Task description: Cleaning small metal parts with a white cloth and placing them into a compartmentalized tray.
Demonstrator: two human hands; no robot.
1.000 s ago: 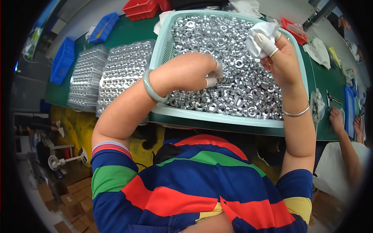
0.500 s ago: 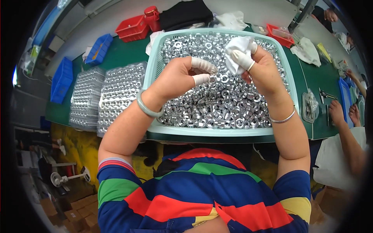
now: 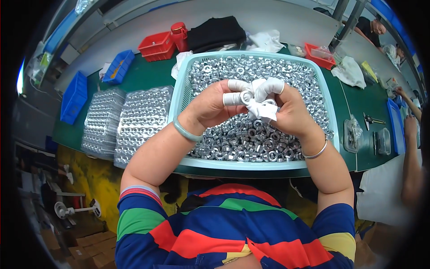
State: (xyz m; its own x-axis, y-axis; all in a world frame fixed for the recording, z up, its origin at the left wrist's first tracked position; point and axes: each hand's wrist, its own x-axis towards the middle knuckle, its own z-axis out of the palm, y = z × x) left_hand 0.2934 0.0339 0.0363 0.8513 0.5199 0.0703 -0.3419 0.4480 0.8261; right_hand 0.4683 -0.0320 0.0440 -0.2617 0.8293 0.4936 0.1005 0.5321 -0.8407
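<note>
I observe both hands raised over the pale green basket (image 3: 181, 96) of metal nuts, at roughly 12 o'clock from my chest. The left hand (image 3: 210, 107) pinches one nut (image 3: 246, 96) between taped fingers (image 3: 234, 98); the right hand (image 3: 286, 112) presses a white cloth (image 3: 262, 107) against it. Judged step — wiping the nut. Next calls for a steady hold and turning it within the cloth.

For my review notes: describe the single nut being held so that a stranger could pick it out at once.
Start at the pale green basket heaped with shiny nuts. Above the heap, the left hand and right hand meet around a white cloth. The nut sits at their taped fingertips, the only one lifted off the heap.
</note>
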